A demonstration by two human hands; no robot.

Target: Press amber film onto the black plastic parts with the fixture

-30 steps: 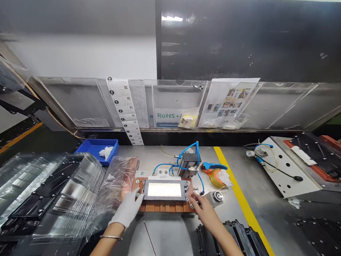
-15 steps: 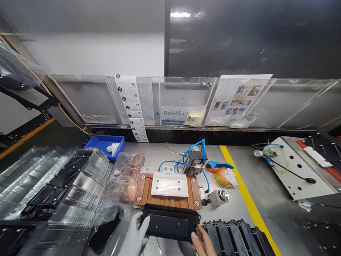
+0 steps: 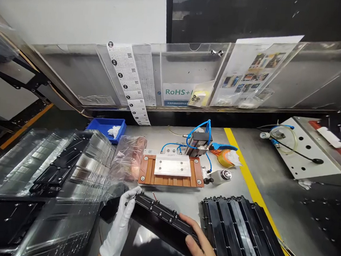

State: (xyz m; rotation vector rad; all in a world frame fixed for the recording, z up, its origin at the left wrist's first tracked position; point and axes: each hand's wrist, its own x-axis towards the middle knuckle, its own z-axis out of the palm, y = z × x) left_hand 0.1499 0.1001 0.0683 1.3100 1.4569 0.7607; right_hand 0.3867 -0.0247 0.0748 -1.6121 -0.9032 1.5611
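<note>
A black bolted plate [image 3: 163, 215], tilted on edge — each end clasped by the white-gloved left hand [image 3: 119, 225] and bare right hand [image 3: 202, 244] — lies just in front of a copper fixture [image 3: 145, 169], beside a stack of black plates [image 3: 238, 237].

The left hand [image 3: 119, 227] wears a white glove [image 3: 116, 238]; the right hand [image 3: 202, 244] is bare.

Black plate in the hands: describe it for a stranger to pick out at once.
On the steel bench, in front of the copper-coloured fixture, a black studded plate tilts between a white-gloved hand and a bare hand. Unlike the plates stacked to its right, it is held.
</note>
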